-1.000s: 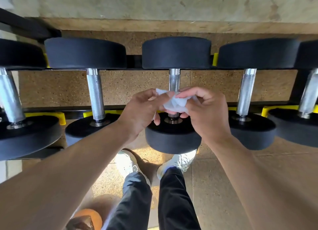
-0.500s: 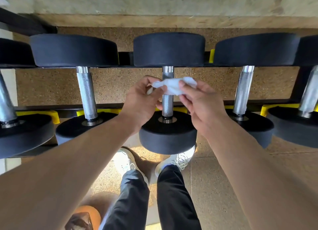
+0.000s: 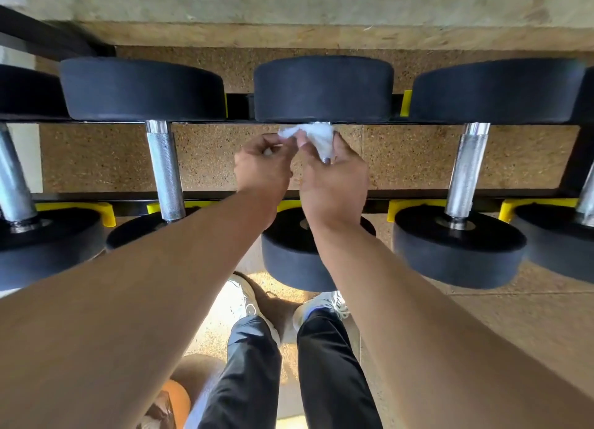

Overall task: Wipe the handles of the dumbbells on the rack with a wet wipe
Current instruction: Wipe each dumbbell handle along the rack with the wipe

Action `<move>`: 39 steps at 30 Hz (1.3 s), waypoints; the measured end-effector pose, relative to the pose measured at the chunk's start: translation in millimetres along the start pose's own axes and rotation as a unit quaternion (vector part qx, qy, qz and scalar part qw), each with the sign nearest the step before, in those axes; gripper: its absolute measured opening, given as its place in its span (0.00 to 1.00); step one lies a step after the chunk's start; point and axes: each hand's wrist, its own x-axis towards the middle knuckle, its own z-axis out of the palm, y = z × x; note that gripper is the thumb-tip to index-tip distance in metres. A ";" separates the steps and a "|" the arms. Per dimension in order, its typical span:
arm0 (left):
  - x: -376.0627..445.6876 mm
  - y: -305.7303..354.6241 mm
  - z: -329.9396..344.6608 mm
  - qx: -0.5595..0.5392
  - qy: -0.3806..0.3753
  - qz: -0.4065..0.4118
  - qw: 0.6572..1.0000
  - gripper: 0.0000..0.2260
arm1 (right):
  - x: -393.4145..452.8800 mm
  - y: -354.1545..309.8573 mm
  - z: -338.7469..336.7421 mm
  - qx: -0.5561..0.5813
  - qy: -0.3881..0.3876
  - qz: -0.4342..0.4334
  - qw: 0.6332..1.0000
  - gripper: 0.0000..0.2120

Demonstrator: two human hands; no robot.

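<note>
wet wipe (image 3: 316,137) wraps the far end of the middle dumbbell handle (image 3: 326,160), against the far weight at the rack's back rail. right hand (image 3: 332,184) curls round it; left hand (image 3: 262,168) pinches a corner. handle runs far-to-near, so the stroke comes toward the body.

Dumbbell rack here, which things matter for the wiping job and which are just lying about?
Job: wet wipe, middle dumbbell's handle, left hand, right hand, neighbouring handles.
Lying about: orange object on floor, yellow cradles.
</note>
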 end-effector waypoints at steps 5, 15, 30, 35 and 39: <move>-17.2 -25.6 -9.5 0.088 0.054 0.013 0.995 0.13 | 29.1 -14.8 1.3 -0.030 -0.029 0.068 0.997 0.17; -39.3 -46.9 0.8 0.159 0.081 0.004 0.984 0.12 | 22.5 -6.5 -16.9 -0.003 -0.011 -0.003 1.000 0.20; -38.9 -47.5 -2.2 0.170 0.084 -0.025 0.981 0.13 | -15.6 -17.5 -84.2 0.203 -0.170 0.202 0.943 0.13; -38.4 -47.5 -1.1 0.168 0.084 -0.017 0.982 0.12 | 1.4 -21.5 -68.3 0.008 -0.180 -0.031 0.983 0.11; -38.9 -47.9 0.1 0.152 0.091 -0.009 0.984 0.13 | 29.8 -10.5 -61.2 -0.267 -0.070 -0.433 0.858 0.20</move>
